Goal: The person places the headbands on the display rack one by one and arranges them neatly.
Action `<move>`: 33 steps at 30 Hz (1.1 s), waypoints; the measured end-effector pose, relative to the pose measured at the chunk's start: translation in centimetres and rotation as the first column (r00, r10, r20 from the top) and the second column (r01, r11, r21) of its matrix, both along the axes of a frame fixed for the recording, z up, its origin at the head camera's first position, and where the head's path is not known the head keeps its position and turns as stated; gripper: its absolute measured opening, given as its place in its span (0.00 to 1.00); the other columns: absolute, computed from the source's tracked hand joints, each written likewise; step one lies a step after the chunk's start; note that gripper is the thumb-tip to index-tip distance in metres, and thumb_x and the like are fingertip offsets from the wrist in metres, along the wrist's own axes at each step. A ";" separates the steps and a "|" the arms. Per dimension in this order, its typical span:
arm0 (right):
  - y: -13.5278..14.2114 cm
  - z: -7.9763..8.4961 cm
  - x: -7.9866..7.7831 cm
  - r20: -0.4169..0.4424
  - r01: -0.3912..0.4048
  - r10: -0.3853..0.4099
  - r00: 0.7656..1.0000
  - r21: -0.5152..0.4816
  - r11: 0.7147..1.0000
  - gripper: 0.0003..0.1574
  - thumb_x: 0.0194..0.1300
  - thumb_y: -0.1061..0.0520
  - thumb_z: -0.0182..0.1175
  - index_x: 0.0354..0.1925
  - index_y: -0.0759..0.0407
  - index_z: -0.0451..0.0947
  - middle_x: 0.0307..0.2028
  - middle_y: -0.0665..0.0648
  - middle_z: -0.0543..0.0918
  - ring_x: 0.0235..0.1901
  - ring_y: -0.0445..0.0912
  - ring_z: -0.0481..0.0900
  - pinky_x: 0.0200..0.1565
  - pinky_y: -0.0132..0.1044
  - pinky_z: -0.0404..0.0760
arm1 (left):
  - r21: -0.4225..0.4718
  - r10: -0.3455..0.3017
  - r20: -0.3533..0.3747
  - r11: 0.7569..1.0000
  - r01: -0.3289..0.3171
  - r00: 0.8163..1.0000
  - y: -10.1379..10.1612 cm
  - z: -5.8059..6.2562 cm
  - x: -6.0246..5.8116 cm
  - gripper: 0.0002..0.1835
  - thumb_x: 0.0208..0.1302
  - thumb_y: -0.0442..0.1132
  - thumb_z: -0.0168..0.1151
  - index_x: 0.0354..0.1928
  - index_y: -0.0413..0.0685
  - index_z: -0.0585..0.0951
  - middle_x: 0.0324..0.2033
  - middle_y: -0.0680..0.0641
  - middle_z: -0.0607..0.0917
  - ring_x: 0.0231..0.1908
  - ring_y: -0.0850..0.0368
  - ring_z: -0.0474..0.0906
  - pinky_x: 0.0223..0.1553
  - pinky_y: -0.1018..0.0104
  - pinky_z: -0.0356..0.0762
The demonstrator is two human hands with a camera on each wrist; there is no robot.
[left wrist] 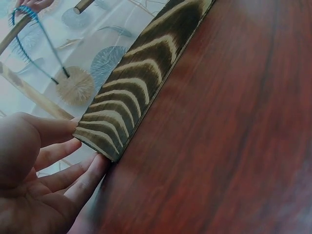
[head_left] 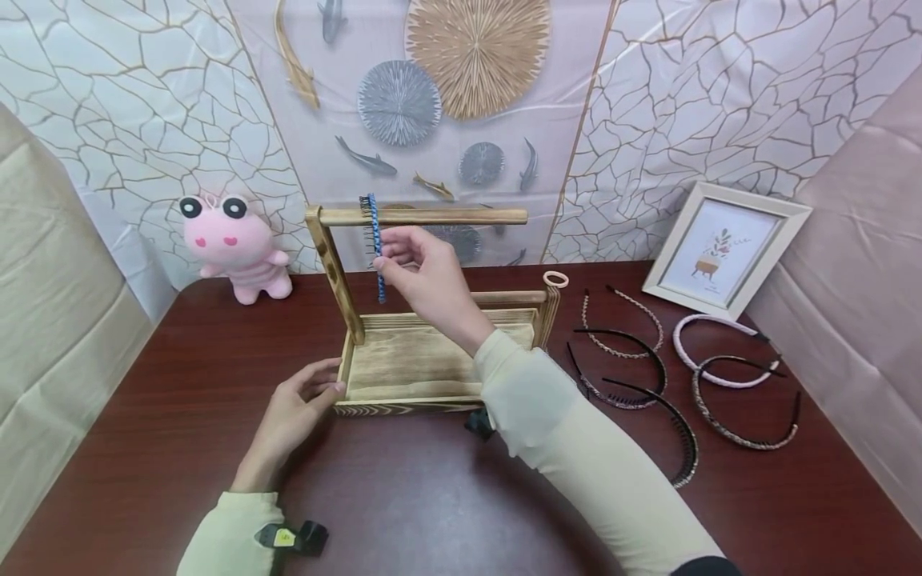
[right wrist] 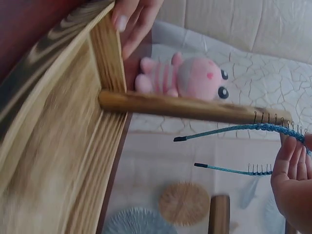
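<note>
Blue headband (head_left: 378,258) — across rail (head_left: 461,216), fingers (left wrist: 87,184) on tray edge (left wrist: 109,117)

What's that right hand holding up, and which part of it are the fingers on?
The right hand holds a blue headband, pinched in the fingers by its curved middle, not by either end.

Bench (head_left: 403,496), left to right

To your back left sits the plush toy (head_left: 238,248). The headband stand (head_left: 414,368) is central, your left fingers (left wrist: 87,180) at its front left corner, a headband (head_left: 380,280) in your right fingers (head_left: 406,234) at its upper rod (head_left: 461,217). Loose headbands (head_left: 691,444) lie right, the picture frame (head_left: 720,252) behind them.
</note>
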State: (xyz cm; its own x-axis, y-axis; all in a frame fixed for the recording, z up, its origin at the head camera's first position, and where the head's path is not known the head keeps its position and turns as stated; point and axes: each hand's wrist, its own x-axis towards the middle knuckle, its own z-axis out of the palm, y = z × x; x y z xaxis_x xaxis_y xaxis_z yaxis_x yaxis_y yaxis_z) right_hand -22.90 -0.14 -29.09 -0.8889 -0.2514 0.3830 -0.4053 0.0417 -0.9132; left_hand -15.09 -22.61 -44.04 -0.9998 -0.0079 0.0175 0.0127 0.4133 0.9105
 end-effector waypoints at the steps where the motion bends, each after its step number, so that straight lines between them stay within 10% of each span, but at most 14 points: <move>1: -0.3 -0.1 0.0 0.007 -0.004 0.004 1.000 -0.005 1.000 0.19 0.65 0.67 0.63 0.54 0.70 0.77 0.43 0.64 0.83 0.42 0.48 0.81 0.47 0.32 0.80 | 0.001 0.000 -0.001 1.000 0.000 1.000 0.0 0.0 0.0 0.24 0.67 0.40 0.66 0.64 0.45 0.76 0.50 0.37 0.84 0.51 0.48 0.81 0.44 0.75 0.76; 33: -3.8 0.3 -0.3 0.014 -0.074 0.074 0.997 0.021 0.997 0.19 0.68 0.65 0.61 0.56 0.69 0.77 0.44 0.64 0.83 0.40 0.48 0.81 0.39 0.29 0.81 | -0.013 0.006 -0.002 1.000 -0.006 1.000 -0.1 0.0 -0.1 0.24 0.67 0.41 0.66 0.63 0.46 0.77 0.49 0.38 0.85 0.50 0.48 0.82 0.44 0.75 0.76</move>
State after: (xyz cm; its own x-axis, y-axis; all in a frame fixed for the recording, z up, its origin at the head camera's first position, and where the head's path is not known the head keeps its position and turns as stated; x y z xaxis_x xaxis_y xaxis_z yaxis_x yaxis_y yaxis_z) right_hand -23.22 -3.91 -28.83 -0.8726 -0.3246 0.3651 -0.3957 0.0313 -0.9179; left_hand -15.18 -22.67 -44.07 -0.9997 -0.0140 0.0193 0.0115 0.4250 0.9051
